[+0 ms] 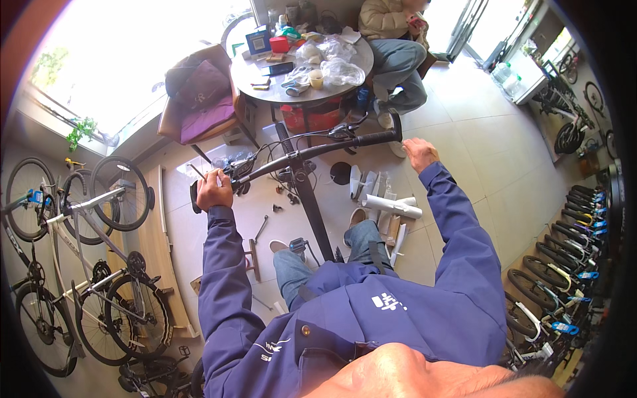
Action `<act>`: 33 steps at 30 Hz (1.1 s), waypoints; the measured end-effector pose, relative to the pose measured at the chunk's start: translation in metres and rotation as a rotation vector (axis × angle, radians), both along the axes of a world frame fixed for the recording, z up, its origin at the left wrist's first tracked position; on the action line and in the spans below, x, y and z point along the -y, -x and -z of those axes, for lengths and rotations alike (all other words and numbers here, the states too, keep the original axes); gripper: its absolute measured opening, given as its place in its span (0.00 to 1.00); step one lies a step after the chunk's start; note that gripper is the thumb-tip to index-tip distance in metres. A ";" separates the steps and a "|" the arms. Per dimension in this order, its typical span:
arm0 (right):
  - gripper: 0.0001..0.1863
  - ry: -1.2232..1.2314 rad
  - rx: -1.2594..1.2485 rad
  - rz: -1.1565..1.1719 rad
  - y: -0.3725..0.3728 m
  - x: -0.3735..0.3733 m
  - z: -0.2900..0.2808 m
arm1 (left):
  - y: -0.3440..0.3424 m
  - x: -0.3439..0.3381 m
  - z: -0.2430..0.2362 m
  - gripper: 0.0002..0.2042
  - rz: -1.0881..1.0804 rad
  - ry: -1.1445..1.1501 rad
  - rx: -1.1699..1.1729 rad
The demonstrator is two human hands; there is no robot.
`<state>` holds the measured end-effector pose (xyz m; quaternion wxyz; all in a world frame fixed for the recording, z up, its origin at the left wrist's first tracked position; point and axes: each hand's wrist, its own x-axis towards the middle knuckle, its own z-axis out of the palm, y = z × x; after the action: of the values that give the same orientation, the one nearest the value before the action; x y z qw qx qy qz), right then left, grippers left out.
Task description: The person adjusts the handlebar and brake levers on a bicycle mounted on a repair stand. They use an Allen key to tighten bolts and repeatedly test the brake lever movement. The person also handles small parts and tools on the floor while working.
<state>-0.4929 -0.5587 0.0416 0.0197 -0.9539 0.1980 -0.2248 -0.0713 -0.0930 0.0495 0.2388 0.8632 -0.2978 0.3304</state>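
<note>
I have white lettering on the blue jacket (464, 255), bent by the lens, and blue tags (565, 328) on the bicycles racked at right, their print too small for me to read. The floor (494, 159) is smooth pale tile; a white rolled tube (393, 206) lies on it, and clear, crumpled plastic bags (342, 69) sit on the round bench (243, 73). The handlebar (320, 151) is slim, black and gently swept, with thin cables looping off it; it stands in front of the person, above a thick dark frame tube (310, 205) running back between the legs. My left hand (214, 190) is wrapped round its left end. My right hand (419, 154) is spread, just beside the right end, gripping nothing.
</note>
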 end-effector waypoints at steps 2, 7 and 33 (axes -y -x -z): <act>0.06 0.028 -0.051 -0.034 -0.002 0.005 -0.007 | 0.001 0.000 0.000 0.07 -0.001 0.008 -0.014; 0.07 -0.061 -0.143 -0.081 -0.003 0.019 -0.014 | 0.001 0.001 -0.001 0.06 0.005 0.014 0.013; 0.41 -0.393 0.437 0.564 -0.023 -0.037 0.092 | -0.003 0.000 0.012 0.16 -0.098 -0.032 -0.024</act>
<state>-0.4703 -0.5212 -0.0504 0.1809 -0.7701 0.4822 -0.3765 -0.0685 -0.0925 0.0376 0.2119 0.8844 -0.2577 0.3263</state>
